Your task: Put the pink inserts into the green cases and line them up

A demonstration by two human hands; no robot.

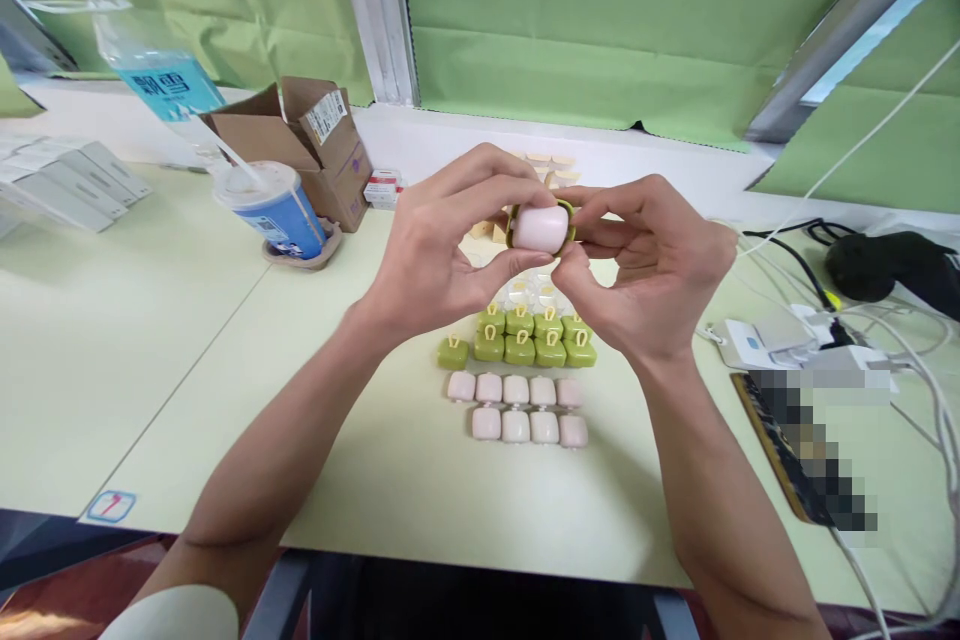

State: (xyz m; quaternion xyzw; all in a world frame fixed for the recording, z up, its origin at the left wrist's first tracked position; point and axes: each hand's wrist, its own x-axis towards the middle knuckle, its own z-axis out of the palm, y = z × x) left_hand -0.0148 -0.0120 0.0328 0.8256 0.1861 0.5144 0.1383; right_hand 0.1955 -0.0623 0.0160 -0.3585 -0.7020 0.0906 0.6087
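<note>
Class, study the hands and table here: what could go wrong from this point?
The pink piece, held in a green shell between the left hand and right hand, might slip. If it dropped, it could knock the tight rows of green boxes below out of line.

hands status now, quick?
Left hand: holding the green case with the pink block in it.
Right hand: closed on the same case, from the opposite side.

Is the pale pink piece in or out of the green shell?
In: the green shell shows at both ends of the pale pink piece. Cannot tell whether fully seated.
</note>
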